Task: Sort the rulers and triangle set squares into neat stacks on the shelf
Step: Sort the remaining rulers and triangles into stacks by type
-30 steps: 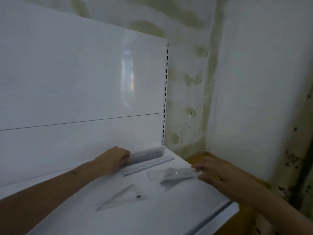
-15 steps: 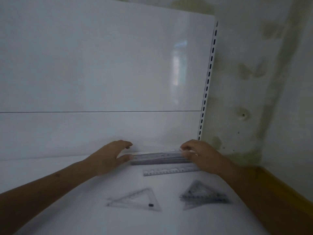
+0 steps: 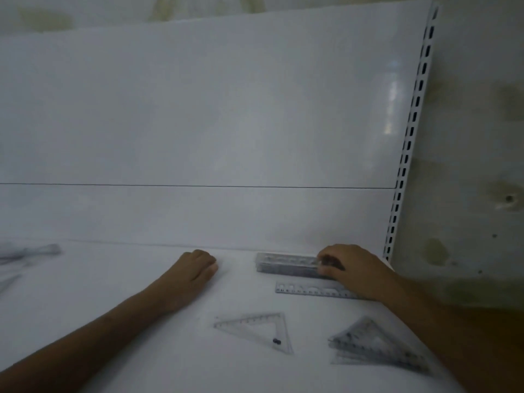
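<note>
White metal shelf [image 3: 119,321] with a glossy white back panel [image 3: 198,109]; a slotted white upright [image 3: 408,137] bounds the panel on the right, against a stained wall [image 3: 476,137].

Left hand [image 3: 192,272]: forearm laid across the shelf, fingers curled loosely under, knuckles up, holding nothing, well apart from the rulers.

Right hand [image 3: 351,269]: reaches in from the right, fingers and thumb curled round the right end of the stack of clear plastic rulers [image 3: 286,265], which lies flat just in front of the back panel.

Stack of clear plastic triangle set squares [image 3: 374,347]: near front right, edges fanned unevenly.

Single clear plastic ruler [image 3: 309,288]: flat just in front of the ruler stack, its right end hidden under the right wrist; graduations visible, numerals unreadable.

Single clear triangle set square [image 3: 261,327]: flat between the forearms, a small dark spot near its lower corner.

Blurred clear items [image 3: 28,253]: far left, cut off by the frame edge; kind cannot be told.
</note>
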Demonstrator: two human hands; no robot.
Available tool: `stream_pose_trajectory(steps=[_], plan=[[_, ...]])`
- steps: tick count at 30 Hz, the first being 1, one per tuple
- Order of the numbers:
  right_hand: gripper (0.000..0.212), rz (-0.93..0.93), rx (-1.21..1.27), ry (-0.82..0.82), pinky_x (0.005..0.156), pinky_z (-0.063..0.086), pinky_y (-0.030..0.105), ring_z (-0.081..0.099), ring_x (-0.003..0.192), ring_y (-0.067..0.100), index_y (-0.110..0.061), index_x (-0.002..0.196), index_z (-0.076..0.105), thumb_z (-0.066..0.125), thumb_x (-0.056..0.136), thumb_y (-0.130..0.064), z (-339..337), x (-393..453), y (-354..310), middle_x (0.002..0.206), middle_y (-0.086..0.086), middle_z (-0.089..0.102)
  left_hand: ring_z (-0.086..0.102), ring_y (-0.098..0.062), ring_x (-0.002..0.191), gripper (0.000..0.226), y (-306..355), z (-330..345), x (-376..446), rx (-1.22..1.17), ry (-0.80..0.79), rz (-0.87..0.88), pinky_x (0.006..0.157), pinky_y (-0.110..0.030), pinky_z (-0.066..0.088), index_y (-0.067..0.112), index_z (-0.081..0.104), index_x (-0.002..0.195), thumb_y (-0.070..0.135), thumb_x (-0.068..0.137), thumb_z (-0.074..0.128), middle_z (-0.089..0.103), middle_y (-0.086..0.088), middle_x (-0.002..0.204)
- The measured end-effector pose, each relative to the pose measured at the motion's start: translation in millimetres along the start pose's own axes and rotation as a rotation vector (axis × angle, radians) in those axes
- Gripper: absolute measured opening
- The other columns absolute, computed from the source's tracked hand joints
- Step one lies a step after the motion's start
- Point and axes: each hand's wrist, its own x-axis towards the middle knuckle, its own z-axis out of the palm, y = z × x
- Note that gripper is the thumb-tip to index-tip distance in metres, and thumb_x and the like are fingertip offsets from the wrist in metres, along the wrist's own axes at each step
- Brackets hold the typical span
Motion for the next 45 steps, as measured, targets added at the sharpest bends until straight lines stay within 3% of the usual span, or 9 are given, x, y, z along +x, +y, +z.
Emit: stream_pose_trajectory(steps=[7, 9, 11, 17, 22, 30, 36, 39, 45], plan=[[0.037, 0.022, -0.024, -0.073, 0.086, 0.048, 0.031, 0.059, 0.096, 0.013, -0.025, 0.111, 0.06, 0.056, 0.087, -0.053, -4.2, -0.3, -0.5, 0.105, -0.008, 0.062, 0.051, -0.014, 0.105, 0.098, 11.3, -9.1, -6.6, 0.079, -0.032, -0.058, 0.095, -0.025, 0.035, 0.02, 0.056, 0.113, 0.081, 0.072, -0.009, 0.059, 0.003, 0.111], [0.058, 0.046, -0.013, -0.146, 0.094, 0.045, 0.03, 0.055, 0.107, 0.012, -0.03, 0.125, 0.05, 0.053, 0.08, -0.067, -13.5, 0.9, -6.6, 0.115, -0.011, 0.055, 0.049, -0.013, 0.112, 0.096, 12.8, -16.3, -10.5, 0.106, -0.051, -0.085, 0.098, -0.029, 0.037, 0.022, 0.053, 0.119, 0.083, 0.071, -0.004, 0.057, 0.003, 0.118], [0.061, 0.045, -0.062, -0.193, 0.102, 0.037, 0.026, 0.047, 0.119, 0.011, -0.024, 0.138, 0.041, 0.053, 0.087, -0.055, -23.2, 4.2, -22.0, 0.129, -0.007, 0.047, 0.047, -0.011, 0.116, 0.083, 10.3, -26.9, -19.1, 0.102, -0.031, -0.115, 0.1, -0.03, 0.038, 0.025, 0.051, 0.123, 0.077, 0.077, 0.005, 0.055, 0.007, 0.123], [0.049, -0.2, -0.193, -0.212, 0.098, 0.033, 0.022, 0.043, 0.118, 0.003, -0.033, 0.135, 0.042, 0.042, 0.092, -0.056, -15.6, 14.7, -137.4, 0.133, -0.017, 0.046, 0.049, -0.006, 0.11, 0.069, -24.6, -89.3, -92.4, 0.159, 0.043, -0.099, 0.093, -0.02, 0.037, 0.028, 0.059, 0.114, 0.064, 0.079, 0.011, 0.059, 0.015, 0.115], [0.094, -0.355, -0.117, -0.287, 0.103, 0.028, 0.018, 0.035, 0.121, -0.009, -0.044, 0.139, 0.03, 0.006, 0.059, -0.088, 28.8, 14.6, -254.3, 0.13, -0.031, 0.037, 0.052, -0.004, 0.108, 0.064, -100.8, -167.9, -205.8, 0.252, 0.173, -0.278, 0.092, -0.018, 0.038, 0.028, 0.06, 0.114, 0.062, 0.08, 0.018, 0.059, 0.017, 0.115], [0.078, -0.478, -0.016, -0.379, 0.109, 0.028, 0.02, 0.032, 0.127, -0.009, -0.046, 0.141, 0.025, 0.022, 0.071, -0.08, 114.4, 30.6, -428.0, 0.139, -0.032, 0.032, 0.05, 0.003, 0.108, 0.022, -195.9, -240.6, -370.4, 0.28, 0.195, -0.395, 0.091, -0.011, 0.037, 0.04, 0.054, 0.114, 0.04, 0.092, 0.052, 0.054, 0.024, 0.115], [0.051, -0.514, -0.033, -0.34, 0.108, 0.032, 0.026, 0.037, 0.127, -0.003, -0.04, 0.141, 0.032, 0.04, 0.093, -0.057, 161.4, 58.6, -523.4, 0.141, -0.025, 0.038, 0.053, 0.001, 0.102, 0.026, -224.9, -277.2, -427.3, 0.128, 0.241, -0.432, 0.091, -0.021, 0.044, 0.035, 0.054, 0.113, 0.047, 0.09, 0.052, 0.057, 0.02, 0.109], [0.05, -0.536, -0.079, -0.321, 0.107, 0.033, 0.025, 0.038, 0.127, -0.001, -0.039, 0.141, 0.033, 0.039, 0.094, -0.056, 177.2, 77.5, -548.7, 0.141, -0.025, 0.038, 0.054, -0.003, 0.103, 0.027, -250.7, -282.3, -429.4, 0.129, 0.242, -0.45, 0.09, -0.02, 0.043, 0.026, 0.057, 0.119, 0.026, 0.092, 0.056, 0.058, 0.014, 0.112], [0.052, -0.518, -0.163, -0.287, 0.105, 0.029, 0.021, 0.034, 0.132, 0.002, -0.037, 0.143, 0.029, 0.038, 0.095, -0.055, 212.6, 151.3, -565.6, 0.147, -0.021, 0.033, 0.047, 0.002, 0.11, 0.035, -317.1, -282.2, -402.8, 0.072, 0.17, -0.445, 0.096, -0.016, 0.039, 0.036, 0.05, 0.124, 0.038, 0.089, 0.056, 0.049, 0.024, 0.119]])
